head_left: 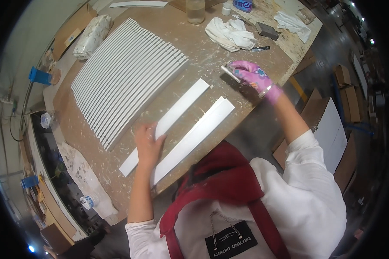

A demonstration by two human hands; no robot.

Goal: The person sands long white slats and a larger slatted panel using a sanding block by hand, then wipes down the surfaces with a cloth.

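My bare left hand (147, 144) is closed across a flat white slat (183, 103) on the table, its thumb on one edge and its fingers over the other. Beside it, nearer my body, more white slats (199, 131) lie together, partly overlapping. My right hand (251, 77), in a pink flowered glove, is off to the right, pinching a small thin light-coloured bar (230, 74) just above the table. What the bar is, I cannot make out. Beyond my left hand, many white slats (129, 77) lie side by side in a wide row.
On the brown worktable (203, 64), a crumpled white cloth (230, 34), a grey block (267, 31) and a dark-handled tool (260, 48) lie beyond my right hand. A jar (195, 12) stands at the back. A wrapped bundle (93, 36) and a blue cup (39, 76) are at the far left.
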